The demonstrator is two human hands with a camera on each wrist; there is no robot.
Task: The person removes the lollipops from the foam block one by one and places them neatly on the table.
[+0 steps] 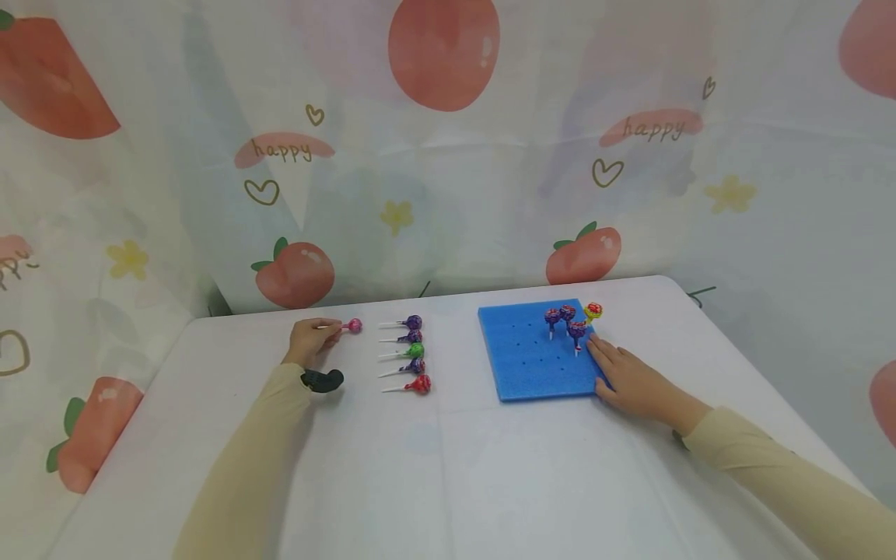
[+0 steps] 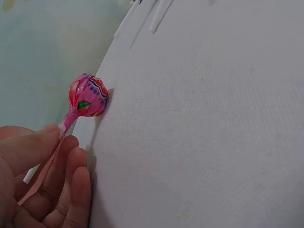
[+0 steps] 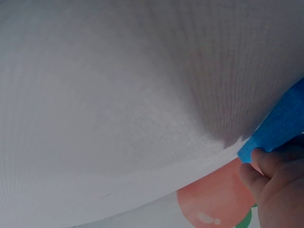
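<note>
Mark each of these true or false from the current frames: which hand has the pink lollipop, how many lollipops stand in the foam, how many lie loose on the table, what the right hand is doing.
1. The left hand pinches the pink lollipop by its stick. True.
2. Six lollipops stand in the blue foam board. False: four stand there, clustered at its far right corner.
3. The right hand rests flat on the foam board's right edge. True.
4. Two lollipops lie in the row on the white table. False: five lie there, between the left hand and the foam board.
5. The right hand holds a lollipop. False: it holds none.
</note>
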